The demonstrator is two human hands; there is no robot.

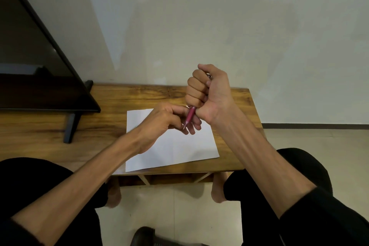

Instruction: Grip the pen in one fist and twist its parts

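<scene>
Pen [190, 115] is hanging upright above the sheet of paper [175, 146], its red barrel showing below the right hand [209, 94], which is gripping it in a closed fist — fingers wrapped round the upper part, so that end is hidden. The left hand [169, 120] is pinching the lower end near the tip, thumb and fingers curled about it; whether a cap is there I cannot tell, the tip being small and half covered. Judging by this, the work on the pen is only beginning: nothing is lying loose on the paper, and the visible part of the sheet is looking blank. The paper is lying flat on the wooden table [111, 132], its near corner sitting close to the table's front edge, while the right edge of the table is falling away just beside the right forearm. To the left a dark screen [36, 66] is standing on its foot, well apart from the hands — the space over the paper and toward the wall [219, 16] is giving both hands open room.
</scene>
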